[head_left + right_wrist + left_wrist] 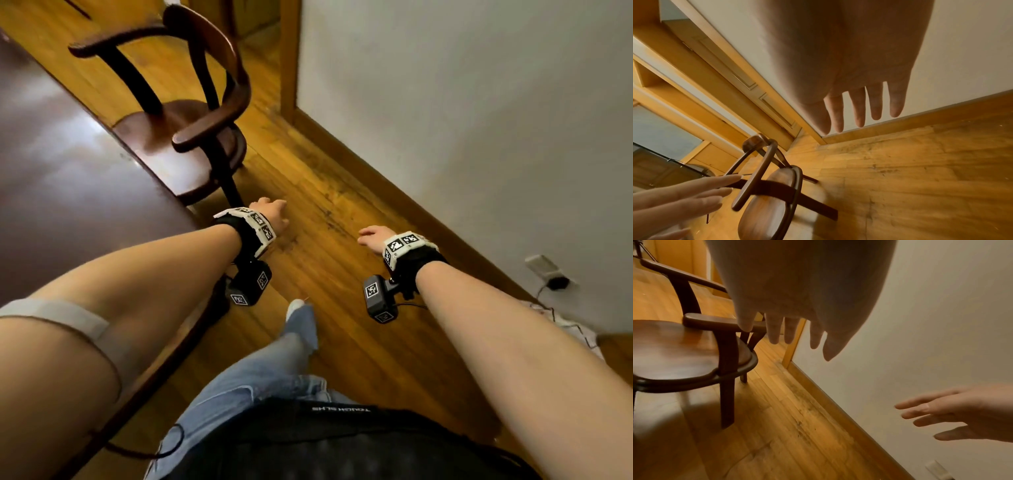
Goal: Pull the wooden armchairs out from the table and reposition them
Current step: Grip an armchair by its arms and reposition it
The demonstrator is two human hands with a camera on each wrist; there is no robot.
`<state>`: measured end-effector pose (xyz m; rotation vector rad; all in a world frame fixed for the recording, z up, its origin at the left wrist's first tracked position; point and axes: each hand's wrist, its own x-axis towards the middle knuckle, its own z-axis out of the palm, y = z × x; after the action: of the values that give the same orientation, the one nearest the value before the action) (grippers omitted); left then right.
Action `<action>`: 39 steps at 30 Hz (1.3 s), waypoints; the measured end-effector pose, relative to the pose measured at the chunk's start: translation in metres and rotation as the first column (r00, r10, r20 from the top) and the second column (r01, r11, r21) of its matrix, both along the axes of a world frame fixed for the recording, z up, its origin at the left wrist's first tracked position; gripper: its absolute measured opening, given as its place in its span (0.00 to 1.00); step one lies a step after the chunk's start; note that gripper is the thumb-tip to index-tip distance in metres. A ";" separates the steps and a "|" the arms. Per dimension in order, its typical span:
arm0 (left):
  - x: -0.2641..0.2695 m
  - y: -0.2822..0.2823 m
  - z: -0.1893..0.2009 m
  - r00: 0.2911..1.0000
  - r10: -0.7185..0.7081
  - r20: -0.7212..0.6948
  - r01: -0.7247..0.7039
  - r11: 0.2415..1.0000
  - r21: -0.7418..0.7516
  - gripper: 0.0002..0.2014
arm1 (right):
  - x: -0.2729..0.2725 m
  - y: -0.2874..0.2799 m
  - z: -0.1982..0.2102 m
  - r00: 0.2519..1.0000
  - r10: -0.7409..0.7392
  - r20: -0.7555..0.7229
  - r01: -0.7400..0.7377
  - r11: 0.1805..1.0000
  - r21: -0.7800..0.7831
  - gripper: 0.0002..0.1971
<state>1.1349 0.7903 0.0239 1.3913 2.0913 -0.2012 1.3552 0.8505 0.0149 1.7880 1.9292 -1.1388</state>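
We are seeing one dark curved wooden armchair (191, 113) at the glossy brown table (51, 164) edge; left hand (789, 308) and right hand (855, 81) are reaching, fingers spread, holding nothing; only the head view is showing the table.

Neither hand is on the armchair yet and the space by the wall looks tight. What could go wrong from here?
1. The armchair stands tucked against the table; pulling it askew may scrape the table edge.
2. The wall is close behind, so its back could hit it.
3. The left hand and right hand are open, nothing gripped.
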 end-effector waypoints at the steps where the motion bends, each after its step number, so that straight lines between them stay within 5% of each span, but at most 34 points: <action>1: -0.006 0.022 0.001 1.000 0.012 0.000 -0.012 1.000 0.007 0.29 | -0.004 0.022 0.004 1.000 0.013 0.008 -0.013 1.000 0.006 0.22; 7: -0.026 0.160 0.009 0.998 0.059 0.002 -0.059 0.997 0.041 0.28 | -0.017 0.167 0.014 0.999 -0.040 -0.014 0.041 0.998 0.054 0.22; 15: -0.061 0.300 -0.017 0.975 0.219 0.029 -0.220 0.975 0.018 0.28 | -0.067 0.338 -0.012 0.991 0.126 0.048 -0.125 0.992 -0.023 0.24; 22: -0.124 0.376 -0.019 0.813 0.581 0.035 -0.582 0.811 0.060 0.26 | -0.178 0.495 -0.016 0.898 0.438 0.042 -0.437 0.899 -0.012 0.23; 31: -0.197 0.373 -0.049 0.449 0.892 0.042 -0.893 0.450 -0.022 0.27 | -0.353 0.531 -0.031 0.709 0.705 0.004 -0.704 0.708 -0.063 0.26; 35: -0.249 0.379 -0.074 0.366 0.928 0.074 -0.929 0.369 -0.027 0.26 | -0.433 0.531 -0.039 0.738 0.674 -0.038 -0.675 0.734 -0.082 0.31; 39: -0.286 0.389 -0.101 0.362 0.931 0.047 -0.931 0.364 -0.036 0.25 | -0.492 0.541 -0.051 0.743 0.668 -0.041 -0.669 0.739 -0.079 0.35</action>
<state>0.8485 1.1789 -0.0773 -0.0261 2.4699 0.3258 0.8631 1.3914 -0.0366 0.8763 2.2015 -0.9328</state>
